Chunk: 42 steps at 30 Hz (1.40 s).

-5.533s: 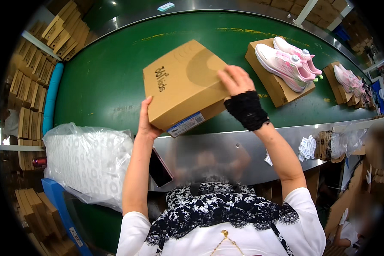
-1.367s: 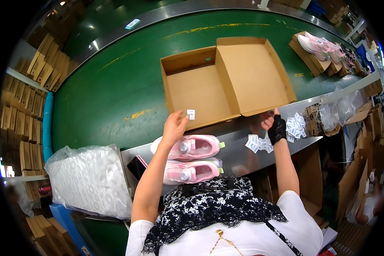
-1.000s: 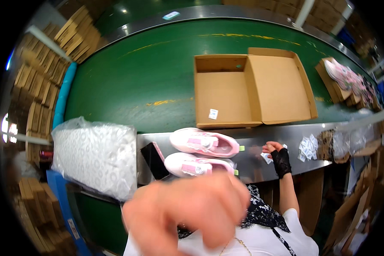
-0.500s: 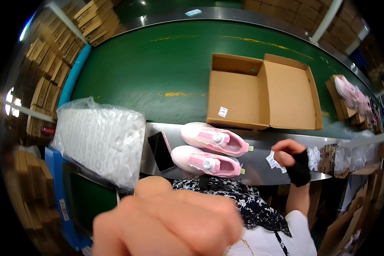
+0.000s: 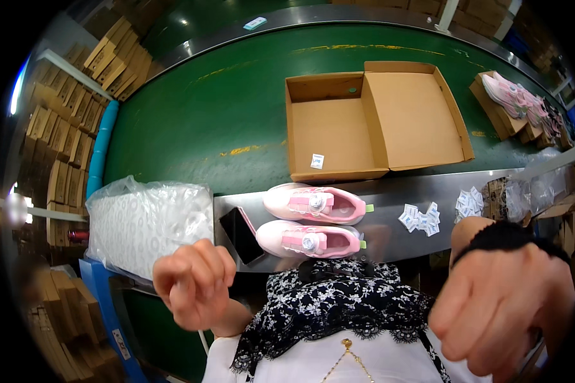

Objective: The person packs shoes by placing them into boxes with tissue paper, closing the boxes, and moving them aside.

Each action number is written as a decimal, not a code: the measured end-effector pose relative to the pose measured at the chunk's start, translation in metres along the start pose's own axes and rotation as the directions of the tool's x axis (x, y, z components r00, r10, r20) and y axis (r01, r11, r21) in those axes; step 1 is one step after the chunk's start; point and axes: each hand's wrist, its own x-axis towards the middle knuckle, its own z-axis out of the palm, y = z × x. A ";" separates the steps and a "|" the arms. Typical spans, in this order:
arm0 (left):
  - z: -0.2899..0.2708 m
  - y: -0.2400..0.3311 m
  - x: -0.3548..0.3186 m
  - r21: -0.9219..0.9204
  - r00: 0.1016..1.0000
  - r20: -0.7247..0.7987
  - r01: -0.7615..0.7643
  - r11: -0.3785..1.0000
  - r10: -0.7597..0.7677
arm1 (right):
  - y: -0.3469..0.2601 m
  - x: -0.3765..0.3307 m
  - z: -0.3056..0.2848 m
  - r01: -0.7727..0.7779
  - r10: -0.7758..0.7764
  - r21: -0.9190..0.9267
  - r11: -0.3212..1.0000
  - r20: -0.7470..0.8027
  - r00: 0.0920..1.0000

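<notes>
My left hand (image 5: 195, 284) hovers in front of the bubble wrap, its fingers curled in and nothing visible in them. Close to the camera at the lower right, my right hand (image 5: 505, 306) is closed, a black band at its wrist. Its palm is hidden, so I cannot tell whether it holds anything. Two pink-and-white sneakers with dials, the far one (image 5: 294, 201) and the near one (image 5: 281, 241), lie side by side on the metal ledge. Small white packets (image 5: 420, 219) are spread to their right. Beyond the shoes sits an open cardboard box (image 5: 332, 137) with one white packet (image 5: 317, 161) inside.
Clear bubble wrap (image 5: 150, 220) in a bag covers the left end of the ledge (image 5: 380, 242), beside a dark phone (image 5: 241, 235). More packets (image 5: 469, 203) lie farther right. Other pink shoes (image 5: 511, 96) rest on boxes on the green belt (image 5: 191, 121). Stacked cartons (image 5: 57, 140) stand left.
My left hand has dropped away from the camera toward the left. My right hand has left the packets and come nearer the camera at lower right. The whole view has shifted slightly.
</notes>
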 end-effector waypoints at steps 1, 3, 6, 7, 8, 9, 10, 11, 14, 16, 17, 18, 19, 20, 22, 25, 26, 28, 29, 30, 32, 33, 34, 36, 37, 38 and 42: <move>-0.008 -0.003 -0.006 -0.019 0.998 -0.062 0.028 0.999 -0.029 | 0.002 -0.003 0.000 0.006 -0.006 -0.012 1.000 0.002 1.000; -0.019 -0.006 -0.017 -0.017 0.985 -0.164 0.041 0.999 -0.043 | 0.001 -0.007 0.003 0.006 -0.005 -0.025 1.000 0.022 1.000; -0.026 -0.003 -0.032 -0.014 0.938 -0.337 0.082 0.997 -0.082 | -0.002 -0.011 0.011 0.021 -0.019 -0.043 0.999 0.044 0.999; -0.027 -0.006 -0.033 -0.037 0.923 -0.366 0.110 0.993 -0.116 | -0.003 -0.013 0.011 0.029 -0.027 -0.048 0.998 0.051 0.998; -0.029 -0.007 -0.034 -0.062 0.906 -0.395 0.138 0.989 -0.151 | -0.005 -0.014 0.012 0.039 -0.036 -0.057 0.998 0.054 0.998; -0.030 -0.008 -0.035 -0.062 0.900 -0.403 0.152 0.986 -0.164 | -0.005 -0.015 0.012 0.040 -0.036 -0.069 0.997 0.061 0.997; -0.032 -0.008 -0.037 -0.054 0.900 -0.406 0.151 0.987 -0.160 | -0.003 -0.017 0.012 0.041 -0.035 -0.070 0.997 0.072 0.997; -0.035 -0.008 -0.041 -0.045 0.887 -0.427 0.174 0.984 -0.176 | 0.000 -0.016 0.011 0.040 -0.033 -0.067 0.997 0.090 0.995; -0.044 -0.008 -0.049 -0.020 0.859 -0.483 0.182 0.983 -0.169 | 0.010 -0.016 0.012 0.010 0.001 -0.072 0.997 0.153 0.988; -0.052 -0.010 -0.051 -0.001 0.794 -0.575 0.237 0.972 -0.194 | 0.011 -0.018 0.013 -0.020 0.038 -0.098 0.995 0.186 0.982; -0.056 -0.012 -0.049 -0.012 0.803 -0.565 0.220 0.975 -0.188 | 0.011 -0.021 0.012 -0.035 0.060 -0.126 0.991 0.200 0.978; -0.061 -0.011 -0.050 0.022 0.765 -0.618 0.249 0.968 -0.182 | 0.014 -0.020 0.009 -0.055 0.085 -0.136 0.989 0.222 0.971; -0.070 -0.011 -0.053 0.047 0.720 -0.672 0.274 0.961 -0.172 | 0.020 -0.021 0.005 -0.085 0.121 -0.150 0.985 0.245 0.962; -0.081 -0.011 -0.057 0.063 0.683 -0.712 0.295 0.953 -0.165 | 0.027 -0.024 -0.001 -0.119 0.161 -0.174 0.978 0.258 0.953; -0.102 -0.011 -0.064 0.097 0.603 -0.788 0.318 0.943 -0.122 | 0.041 -0.029 -0.013 -0.202 0.267 -0.241 0.949 0.276 0.923; -0.148 -0.017 -0.083 0.162 0.490 -0.867 0.450 0.878 -0.091 | 0.068 -0.046 -0.032 -0.351 0.470 -0.448 0.822 0.186 0.863; -0.167 -0.015 -0.090 0.168 0.482 -0.874 0.429 0.888 -0.068 | 0.078 -0.049 -0.038 -0.388 0.524 -0.528 0.755 0.130 0.842; -0.215 -0.009 -0.124 0.432 0.441 -0.887 0.686 0.586 0.137 | 0.109 -0.056 -0.055 -0.449 0.600 -0.680 0.580 -0.017 0.800; -0.252 -0.019 -0.137 0.546 0.521 -0.834 0.731 0.410 0.181 | 0.112 -0.058 -0.060 -0.478 0.603 -0.764 0.434 -0.148 0.784; -0.289 -0.012 -0.168 0.621 0.579 -0.780 0.766 0.168 0.238 | 0.131 -0.059 -0.070 -0.484 0.581 -0.823 0.298 -0.245 0.776; -0.336 -0.009 -0.202 0.639 0.687 -0.702 0.724 -0.261 0.187 | 0.161 -0.059 -0.085 -0.515 0.513 -0.857 0.018 -0.435 0.740; -0.338 -0.015 -0.195 0.536 0.592 -0.801 0.775 -0.335 0.087 | 0.176 -0.081 -0.103 -0.496 0.390 -0.868 -0.023 -0.464 0.795; -0.333 -0.024 -0.186 0.427 0.471 -0.882 0.801 -0.419 0.003 | 0.190 -0.096 -0.115 -0.547 0.336 -0.829 -0.115 -0.551 0.764; -0.305 -0.037 -0.168 0.461 0.570 -0.816 0.742 -0.487 0.097 | 0.217 -0.125 -0.142 -0.600 0.246 -0.766 -0.229 -0.642 0.726; -0.299 -0.035 -0.164 0.447 0.559 -0.823 0.745 -0.495 0.098 | 0.224 -0.125 -0.143 -0.598 0.261 -0.770 -0.222 -0.638 0.724; -0.294 -0.032 -0.160 0.430 0.523 -0.850 0.758 -0.490 0.062 | 0.230 -0.125 -0.145 -0.602 0.336 -0.735 -0.311 -0.678 0.654; -0.314 -0.033 -0.190 0.535 0.640 -0.760 0.714 -0.452 0.110 | 0.252 -0.133 -0.154 -0.574 0.431 -0.720 -0.390 -0.694 0.577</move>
